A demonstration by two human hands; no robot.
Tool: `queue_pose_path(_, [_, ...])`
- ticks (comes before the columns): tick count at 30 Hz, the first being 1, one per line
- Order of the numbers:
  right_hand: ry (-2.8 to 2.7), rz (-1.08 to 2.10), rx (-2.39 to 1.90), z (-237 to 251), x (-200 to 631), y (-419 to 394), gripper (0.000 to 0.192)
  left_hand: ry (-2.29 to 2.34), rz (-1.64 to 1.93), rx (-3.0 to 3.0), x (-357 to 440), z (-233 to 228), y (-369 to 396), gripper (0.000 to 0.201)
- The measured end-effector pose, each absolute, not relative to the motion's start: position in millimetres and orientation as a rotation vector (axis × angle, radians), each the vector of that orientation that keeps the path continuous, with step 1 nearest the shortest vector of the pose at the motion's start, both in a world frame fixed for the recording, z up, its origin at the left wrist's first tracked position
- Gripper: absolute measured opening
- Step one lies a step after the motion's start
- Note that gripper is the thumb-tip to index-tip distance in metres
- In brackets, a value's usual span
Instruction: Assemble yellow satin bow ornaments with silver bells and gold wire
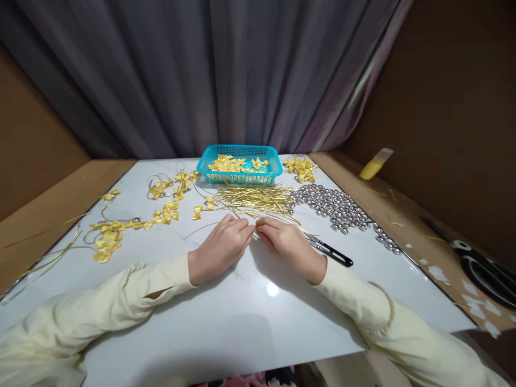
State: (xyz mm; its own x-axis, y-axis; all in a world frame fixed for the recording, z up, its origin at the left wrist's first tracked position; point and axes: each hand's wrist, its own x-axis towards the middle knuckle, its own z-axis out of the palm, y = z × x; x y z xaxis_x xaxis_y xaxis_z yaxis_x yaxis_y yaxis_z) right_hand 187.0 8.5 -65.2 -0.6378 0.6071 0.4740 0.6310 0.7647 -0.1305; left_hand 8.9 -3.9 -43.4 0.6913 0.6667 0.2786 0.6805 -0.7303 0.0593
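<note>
1. Your left hand (220, 248) and right hand (287, 244) rest on the white table (226, 322), knuckles up, fingertips almost meeting at the middle
2. The fingers of both hands are curled together; a thin gold strand (201, 228) seems to run into your left fingertips, but you cannot tell whether it is actually pinched, nor whether your right hand grips anything
3. That strand's long axis runs roughly left to right, tilting slightly up toward your fingers, its free end pointing out to the left
4. The pile of gold strands (253, 198) lies just beyond your fingertips, most of them lying left to right
5. Black snips (330, 250) lie just right of your right hand, handles pointing away to the right
6. Silver beads (342, 210) spread to the right of the pile; the blue basket (240, 176) of yellow bows stands behind it
7. Finished yellow bows (165, 214) lie scattered to the left
</note>
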Motion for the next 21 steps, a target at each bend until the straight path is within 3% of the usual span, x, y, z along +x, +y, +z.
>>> queue_pose_path(21, [-2.430, 0.079, -0.923, -68.0, 186.4, 9.9, 0.017, -1.050, -0.364, -2.815, 7.4, -51.1, -5.0, 0.029])
